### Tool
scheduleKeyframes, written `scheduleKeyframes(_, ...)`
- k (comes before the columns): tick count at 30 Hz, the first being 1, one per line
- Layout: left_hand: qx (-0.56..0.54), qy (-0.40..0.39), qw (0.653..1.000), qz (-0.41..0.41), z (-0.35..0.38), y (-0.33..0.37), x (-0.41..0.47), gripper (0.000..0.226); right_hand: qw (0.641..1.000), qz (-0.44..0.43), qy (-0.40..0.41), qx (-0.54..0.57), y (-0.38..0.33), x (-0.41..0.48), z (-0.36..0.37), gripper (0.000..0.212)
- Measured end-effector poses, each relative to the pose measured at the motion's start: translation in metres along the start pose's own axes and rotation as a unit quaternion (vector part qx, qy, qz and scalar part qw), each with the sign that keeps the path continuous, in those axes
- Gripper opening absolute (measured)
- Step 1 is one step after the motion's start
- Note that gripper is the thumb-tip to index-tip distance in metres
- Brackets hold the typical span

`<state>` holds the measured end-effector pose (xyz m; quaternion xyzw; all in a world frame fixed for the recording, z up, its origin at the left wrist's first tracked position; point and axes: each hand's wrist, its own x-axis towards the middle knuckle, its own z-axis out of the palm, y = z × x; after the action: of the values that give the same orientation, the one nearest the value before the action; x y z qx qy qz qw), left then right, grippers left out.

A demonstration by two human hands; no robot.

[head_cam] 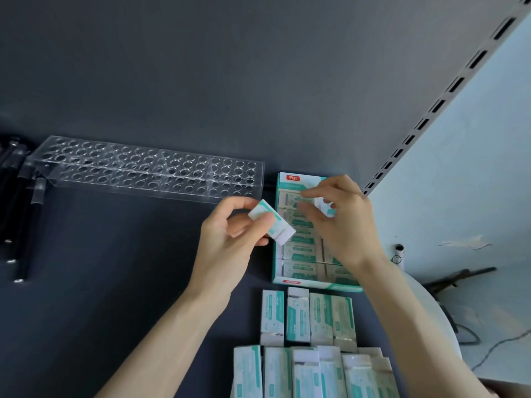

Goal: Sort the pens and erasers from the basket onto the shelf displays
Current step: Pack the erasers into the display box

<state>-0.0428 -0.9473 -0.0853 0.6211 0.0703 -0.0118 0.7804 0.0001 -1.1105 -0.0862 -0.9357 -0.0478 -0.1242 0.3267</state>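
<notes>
L grip holds eraser at box edge; R grip pinches 2nd eraser.

The shelf was dark blue-grey. The eraser in my left hand was white with a teal sleeve, as were the loose erasers in front and the small piece in my right hand. I saw the box white and teal with a red label, the rack clear with rows of round holes, the pens black.
</notes>
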Motion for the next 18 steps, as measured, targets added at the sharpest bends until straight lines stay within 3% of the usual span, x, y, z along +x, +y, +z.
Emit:
scheduleKeyframes(2,-0.032,-0.003,0.999,-0.005,-0.001,0.000,0.000,0.010,0.989,0.042,-0.040,0.136,-0.010,-0.008,-0.013,0.005)
scheduleKeyframes(4,-0.059,-0.016,0.998,-0.004,0.000,0.001,0.000,0.013,0.949,0.099,-0.115,0.278,-0.019,-0.020,-0.023,0.017)
scheduleKeyframes(6,-0.068,-0.034,0.997,0.002,0.001,0.002,-0.002,0.020,0.921,0.114,-0.140,0.347,-0.021,-0.030,-0.026,0.022)
scheduleKeyframes(13,0.142,-0.141,0.976,0.088,0.000,0.001,-0.007,0.037,0.893,0.104,-0.025,0.437,-0.027,-0.042,-0.029,0.007)
scheduleKeyframes(18,0.132,-0.139,0.976,0.100,0.000,0.003,-0.008,0.023,0.887,0.125,-0.017,0.445,-0.029,-0.048,-0.030,0.012)
